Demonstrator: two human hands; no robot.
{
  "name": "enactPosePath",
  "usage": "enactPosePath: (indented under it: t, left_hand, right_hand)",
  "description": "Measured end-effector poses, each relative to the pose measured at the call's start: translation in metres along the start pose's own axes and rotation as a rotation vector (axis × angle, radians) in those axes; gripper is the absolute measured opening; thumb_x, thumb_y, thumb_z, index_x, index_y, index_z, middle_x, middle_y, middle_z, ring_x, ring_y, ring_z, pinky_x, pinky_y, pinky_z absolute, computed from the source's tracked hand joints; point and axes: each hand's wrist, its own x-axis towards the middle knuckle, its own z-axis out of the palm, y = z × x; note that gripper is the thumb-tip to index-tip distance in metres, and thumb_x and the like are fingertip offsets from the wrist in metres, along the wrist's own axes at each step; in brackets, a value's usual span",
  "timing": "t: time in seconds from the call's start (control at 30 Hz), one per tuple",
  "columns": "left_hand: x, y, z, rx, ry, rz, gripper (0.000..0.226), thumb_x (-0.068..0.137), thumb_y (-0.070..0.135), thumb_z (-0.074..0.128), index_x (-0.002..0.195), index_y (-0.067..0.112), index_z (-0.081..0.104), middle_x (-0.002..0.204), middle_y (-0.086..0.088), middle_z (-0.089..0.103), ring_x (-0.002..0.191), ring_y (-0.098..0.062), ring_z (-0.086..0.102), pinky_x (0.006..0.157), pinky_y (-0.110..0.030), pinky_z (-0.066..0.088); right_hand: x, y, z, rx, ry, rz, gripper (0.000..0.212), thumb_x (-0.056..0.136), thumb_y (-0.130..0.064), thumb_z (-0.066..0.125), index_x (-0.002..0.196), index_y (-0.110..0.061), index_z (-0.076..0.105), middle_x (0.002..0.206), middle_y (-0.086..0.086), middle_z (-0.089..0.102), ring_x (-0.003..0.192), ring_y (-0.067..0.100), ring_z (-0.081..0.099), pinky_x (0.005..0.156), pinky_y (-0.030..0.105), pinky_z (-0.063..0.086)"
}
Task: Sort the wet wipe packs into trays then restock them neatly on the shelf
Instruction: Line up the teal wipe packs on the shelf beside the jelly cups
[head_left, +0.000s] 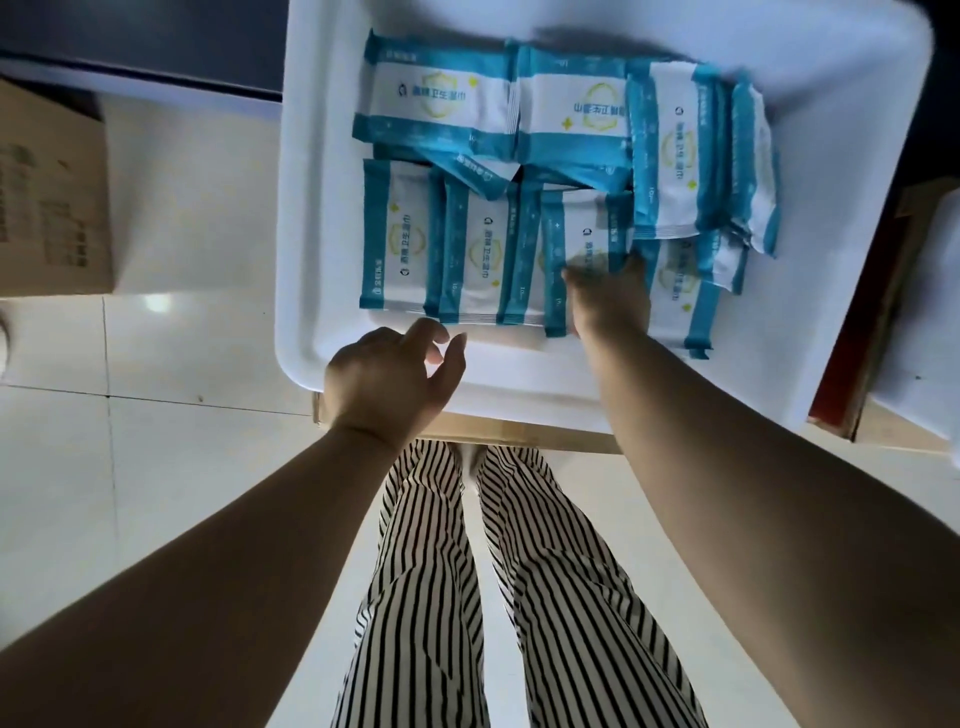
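- Wet wipe packs (457, 88), teal and white, lie in overlapping rows in a white plastic tray (311, 218)
- right hand (608, 296) rests on one pack (576, 234); can't tell its grip, fingers are blurred
- left hand (387, 374) hovers by the tray's near rim, fingers loose, holding nothing

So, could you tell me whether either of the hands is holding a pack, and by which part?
The left hand holds nothing. The right hand lies on a pack in the tray; a grip cannot be told.
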Motion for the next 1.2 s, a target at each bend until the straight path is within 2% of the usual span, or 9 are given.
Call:
enactPosePath:
  t: [0.2, 0.3, 0.43, 0.6, 0.7, 0.8, 0.9, 1.03, 1.2]
  left_hand:
    - [-0.002, -0.001, 0.006, -0.023, 0.069, 0.021, 0.034, 0.083, 0.038, 0.049, 0.062, 0.018, 0.066, 0.049, 0.008, 0.062, 0.042, -0.015, 0.058, 0.050, -0.013, 0.024]
    - [-0.002, -0.001, 0.004, -0.047, 0.090, 0.031, 0.034, 0.083, 0.039, 0.049, 0.062, 0.018, 0.066, 0.049, 0.008, 0.062, 0.042, -0.015, 0.058, 0.049, -0.013, 0.025]
    - [-0.001, -0.001, 0.002, -0.078, 0.061, 0.031, 0.038, 0.084, 0.043, 0.046, 0.065, 0.017, 0.067, 0.050, 0.008, 0.063, 0.042, -0.014, 0.059, 0.049, -0.013, 0.027]
    - [0.011, 0.005, -0.010, -0.145, -0.244, -0.144, 0.050, 0.092, 0.053, 0.033, 0.104, 0.015, 0.062, 0.081, -0.003, 0.072, 0.078, -0.023, 0.069, 0.062, -0.029, 0.049]
    - [0.040, 0.006, -0.021, -0.259, -0.368, -0.285, 0.048, 0.095, 0.050, 0.032, 0.115, 0.013, 0.053, 0.092, -0.005, 0.070, 0.088, -0.024, 0.065, 0.079, -0.037, 0.052]
    - [0.083, 0.001, -0.018, -0.267, -0.322, -0.322, 0.048, 0.094, 0.052, 0.034, 0.105, 0.011, 0.056, 0.095, -0.006, 0.067, 0.083, -0.026, 0.064, 0.073, -0.033, 0.048]
    - [0.126, -0.008, -0.005, -0.469, -0.330, -0.594, 0.053, 0.093, 0.055, 0.036, 0.101, 0.006, 0.056, 0.095, -0.005, 0.065, 0.080, -0.023, 0.061, 0.064, -0.030, 0.047]
    - [0.159, -0.006, 0.001, -1.143, -0.252, -1.256, 0.041, 0.089, 0.052, 0.048, 0.102, 0.013, 0.053, 0.089, -0.002, 0.061, 0.074, -0.014, 0.056, 0.060, -0.024, 0.049]
    - [0.174, 0.001, 0.015, -1.350, -0.104, -1.478, 0.042, 0.084, 0.047, 0.061, 0.108, 0.013, 0.054, 0.091, 0.000, 0.062, 0.064, -0.009, 0.053, 0.044, -0.022, 0.043]
  right_hand:
    - [-0.006, 0.004, -0.008, 0.081, -0.127, 0.095, 0.042, 0.078, -0.032, 0.073, 0.111, -0.011, 0.058, 0.103, 0.003, 0.064, 0.086, 0.019, 0.057, 0.075, 0.025, 0.043]
    - [-0.011, 0.004, -0.009, 0.261, -0.191, 0.172, 0.037, 0.081, -0.022, 0.071, 0.113, -0.009, 0.058, 0.100, 0.001, 0.059, 0.089, 0.018, 0.053, 0.085, 0.025, 0.043]
    - [-0.024, 0.011, -0.016, 0.396, -0.248, 0.238, 0.022, 0.077, -0.012, 0.071, 0.087, -0.023, 0.055, 0.109, 0.008, 0.064, 0.108, 0.028, 0.057, 0.099, 0.045, 0.044]
    - [-0.052, 0.012, -0.049, 0.273, -0.485, 0.022, 0.017, 0.080, 0.003, 0.063, 0.089, 0.003, 0.049, 0.097, 0.010, 0.064, 0.099, 0.025, 0.059, 0.095, 0.042, 0.044]
    - [-0.052, 0.005, -0.066, 0.247, -0.686, -0.026, 0.026, 0.081, -0.002, 0.063, 0.102, -0.015, 0.058, 0.093, 0.005, 0.066, 0.090, 0.021, 0.062, 0.086, 0.039, 0.050]
    - [-0.039, -0.009, -0.080, 0.308, -0.758, -0.026, 0.026, 0.083, 0.002, 0.057, 0.103, -0.016, 0.059, 0.091, 0.004, 0.065, 0.085, 0.019, 0.063, 0.070, 0.033, 0.050]
    - [-0.021, -0.024, -0.085, 0.278, -0.766, -0.083, 0.034, 0.085, 0.007, 0.052, 0.113, -0.012, 0.057, 0.098, 0.006, 0.066, 0.089, 0.021, 0.062, 0.073, 0.032, 0.049]
    - [-0.004, -0.036, -0.083, 0.415, -0.838, -0.087, 0.036, 0.086, 0.010, 0.046, 0.107, -0.015, 0.059, 0.094, 0.001, 0.070, 0.082, 0.016, 0.065, 0.072, 0.025, 0.051]
    - [0.005, -0.022, -0.072, 0.663, -0.595, 0.010, 0.019, 0.084, 0.001, 0.055, 0.090, -0.013, 0.066, 0.078, 0.001, 0.071, 0.076, 0.017, 0.063, 0.070, 0.025, 0.052]
